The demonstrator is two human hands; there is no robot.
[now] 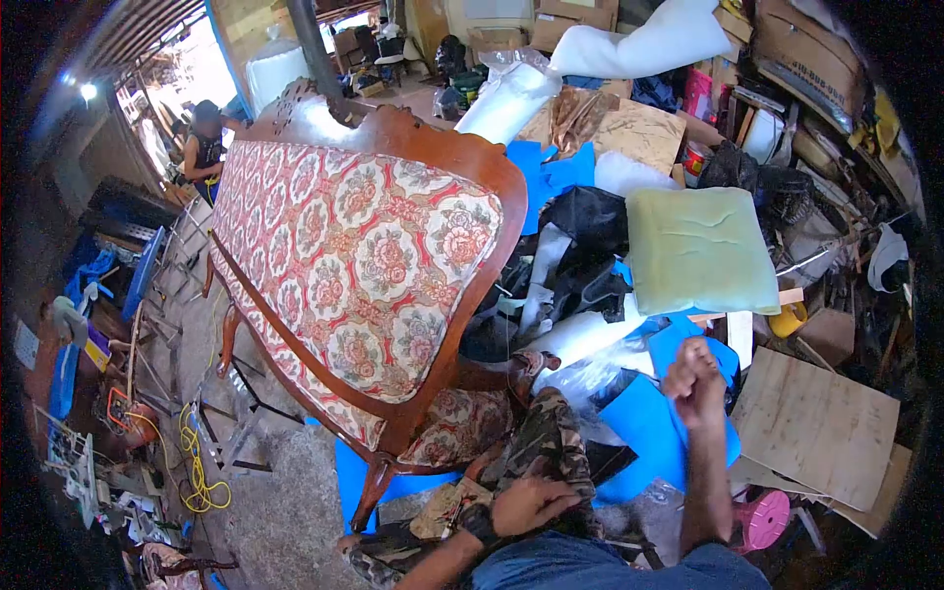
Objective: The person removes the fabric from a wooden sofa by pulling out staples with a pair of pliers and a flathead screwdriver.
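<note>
A carved wooden sofa [354,265] with red-and-cream floral upholstery stands tilted in front of me, its back panel facing my side. My right hand [694,382] is raised at the right, above blue sheets, with its fingers curled together. What it holds, if anything, is too small to make out. Low in front of my body, my left hand [531,505] is over my camouflage trousers [551,438], near the sofa's lower corner. Its fingers are blurred and partly hidden. A dark band circles the left wrist.
A pale green cushion [700,251] lies beyond my right hand, among blue sheets [634,433] and white foam rolls. Plywood [816,423] and a pink stool [762,519] are at the right. A yellow cord [197,472] lies left. Another person [205,147] is behind the sofa.
</note>
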